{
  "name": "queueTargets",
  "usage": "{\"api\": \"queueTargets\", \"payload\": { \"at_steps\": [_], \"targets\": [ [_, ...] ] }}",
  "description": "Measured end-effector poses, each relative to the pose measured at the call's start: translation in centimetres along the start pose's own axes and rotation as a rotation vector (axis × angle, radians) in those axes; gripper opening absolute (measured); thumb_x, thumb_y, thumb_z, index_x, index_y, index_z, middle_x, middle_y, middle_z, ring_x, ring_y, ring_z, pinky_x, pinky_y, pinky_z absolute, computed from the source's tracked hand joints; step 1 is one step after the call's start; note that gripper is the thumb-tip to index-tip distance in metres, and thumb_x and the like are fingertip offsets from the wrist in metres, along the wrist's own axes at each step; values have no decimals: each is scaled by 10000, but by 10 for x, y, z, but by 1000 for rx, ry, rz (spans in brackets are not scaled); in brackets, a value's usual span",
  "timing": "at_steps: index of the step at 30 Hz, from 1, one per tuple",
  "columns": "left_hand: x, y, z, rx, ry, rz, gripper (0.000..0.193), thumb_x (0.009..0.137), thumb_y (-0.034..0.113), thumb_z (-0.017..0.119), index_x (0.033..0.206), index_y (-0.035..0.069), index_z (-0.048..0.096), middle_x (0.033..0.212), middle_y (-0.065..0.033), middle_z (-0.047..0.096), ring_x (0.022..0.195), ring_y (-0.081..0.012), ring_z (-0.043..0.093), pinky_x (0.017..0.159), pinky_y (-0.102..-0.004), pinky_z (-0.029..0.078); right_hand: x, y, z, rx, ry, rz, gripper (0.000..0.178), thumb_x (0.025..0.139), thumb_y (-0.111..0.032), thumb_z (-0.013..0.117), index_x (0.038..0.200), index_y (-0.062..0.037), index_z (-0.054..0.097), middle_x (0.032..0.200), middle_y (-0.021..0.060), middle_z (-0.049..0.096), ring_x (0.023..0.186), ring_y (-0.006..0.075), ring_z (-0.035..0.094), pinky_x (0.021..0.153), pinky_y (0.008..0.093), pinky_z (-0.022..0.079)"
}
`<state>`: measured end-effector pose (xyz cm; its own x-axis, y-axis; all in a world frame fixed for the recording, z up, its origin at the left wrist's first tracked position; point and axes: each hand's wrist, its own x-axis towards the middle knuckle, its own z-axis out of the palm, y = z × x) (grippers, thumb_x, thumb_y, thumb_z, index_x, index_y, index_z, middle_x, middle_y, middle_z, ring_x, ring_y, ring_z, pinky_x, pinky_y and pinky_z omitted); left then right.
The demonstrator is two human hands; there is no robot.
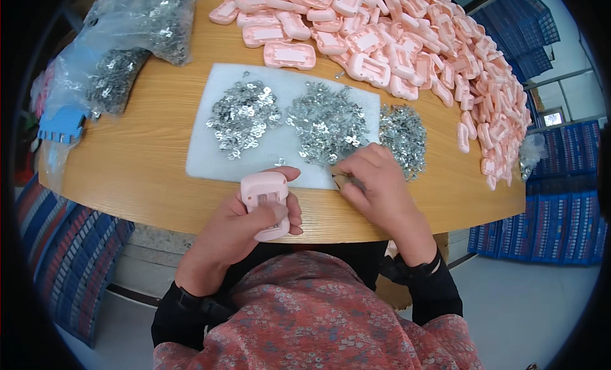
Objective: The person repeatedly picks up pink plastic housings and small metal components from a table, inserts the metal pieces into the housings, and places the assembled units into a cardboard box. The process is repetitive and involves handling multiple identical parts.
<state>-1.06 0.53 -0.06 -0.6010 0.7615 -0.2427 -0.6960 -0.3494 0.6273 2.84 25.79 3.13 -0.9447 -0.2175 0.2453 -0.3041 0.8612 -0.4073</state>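
A pink plastic casing (pixel 256 187) with a rectangular recess is in my left hand (pixel 237 230), near the table's front edge. My left thumb lies across the recess and the other fingers wrap round the casing's far side. My right hand (pixel 375 185) is at the front edge of a white foam sheet (pixel 202 155), beside the middle pile of small metal pieces (pixel 328 125). Its thumb and forefinger are pinched together on something small that I cannot make out. Another pile of small shiny metal pieces (pixel 245 118) lies on the sheet's left side.
A third metal pile (pixel 404 141) sits at the sheet's right edge. Many pink casings (pixel 382 42) are heaped along the far and right side of the wooden table (pixel 127 179). Clear bags of metal pieces (pixel 143 26) and a blue plastic piece (pixel 62 125) lie at left. Blue racks (pixel 541 223) stand beyond.
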Motion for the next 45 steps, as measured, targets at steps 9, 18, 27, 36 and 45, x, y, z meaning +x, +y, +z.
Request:
{"api": "queueTargets", "payload": {
  "at_steps": [9,18,27,36,45],
  "targets": [
    [13,-9,18,112,160,52,528,902,10,673,1396,27,485,1016,-59,657,909,-149,651,798,-325,564,-1,-39,-2,181,62,-43,237,625,-42,756,793,-79,593,762,41,579,763,251,572,730,365,411],
    [14,-7,26,212,230,31,490,904,14,663,1367,21,502,952,-53,663,874,-147,657,775,-294,540,-3,-25,-4,81,56,-24,232,662,-69,755,856,-122,641,796,30,581,812,242,567,759,374,392],
    [-9,-1,12,272,8,15,422,936,38,646,1345,21,545,927,4,640,869,-88,621,803,-262,510,16,-17,-1,-44,25,61,182,758,-122,755,926,-139,686,848,22,618,894,242,578,823,400,395],
    [-12,-1,2,227,-123,7,419,920,-15,614,1329,11,528,943,-73,660,900,-169,654,832,-320,524,98,-38,47,-130,-90,-242,138,786,-130,713,923,-136,698,846,21,609,870,239,569,819,390,391],
    [-6,-1,-2,2,273,222,469,939,61,629,1380,35,471,968,-62,628,870,-171,655,781,-351,572,77,-38,2,111,-210,-132,130,749,-95,695,871,-89,651,783,44,577,844,255,559,820,387,383]
  ]
}}
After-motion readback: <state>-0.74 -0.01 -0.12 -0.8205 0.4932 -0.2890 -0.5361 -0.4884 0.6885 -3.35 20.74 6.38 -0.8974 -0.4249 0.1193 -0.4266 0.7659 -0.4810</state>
